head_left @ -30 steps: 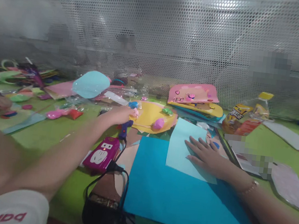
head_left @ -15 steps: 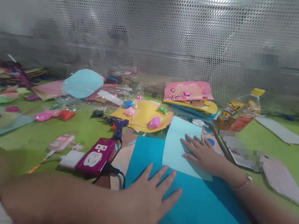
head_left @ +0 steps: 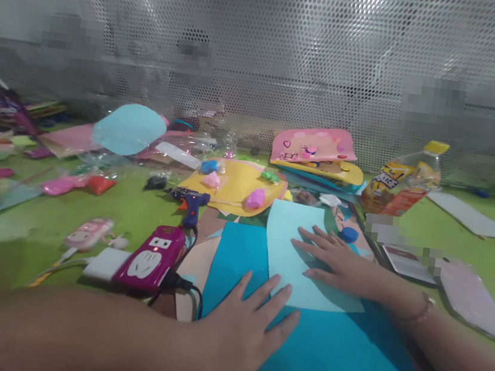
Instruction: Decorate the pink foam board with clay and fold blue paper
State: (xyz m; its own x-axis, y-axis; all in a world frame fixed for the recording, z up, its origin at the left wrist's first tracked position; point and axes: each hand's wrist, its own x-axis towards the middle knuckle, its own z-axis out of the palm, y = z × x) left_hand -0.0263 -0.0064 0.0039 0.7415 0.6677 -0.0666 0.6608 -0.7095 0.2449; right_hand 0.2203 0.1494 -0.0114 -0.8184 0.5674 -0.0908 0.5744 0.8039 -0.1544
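My left hand (head_left: 238, 335) lies flat with fingers spread on a large blue paper sheet (head_left: 326, 352) at the near edge of the green table (head_left: 136, 208). My right hand (head_left: 337, 261) rests open, palm down, on a smaller light blue sheet (head_left: 287, 247) that sits on top of the blue one. Neither hand holds anything. A blue glue gun (head_left: 191, 202) lies just beyond the sheets, its cord running to a magenta power strip (head_left: 151, 258).
A yellow foam sheet (head_left: 233, 187) carries small clay lumps. Pink and yellow foam pieces (head_left: 315, 151) are stacked behind. A plastic bottle (head_left: 399, 180) lies at right. Craft scraps crowd the far left. A perforated metal screen (head_left: 289, 64) closes off the back.
My left hand came back from the glue gun area and settled flat on the blue sheet. The right hand stayed on the light blue sheet; the view shifted slightly.
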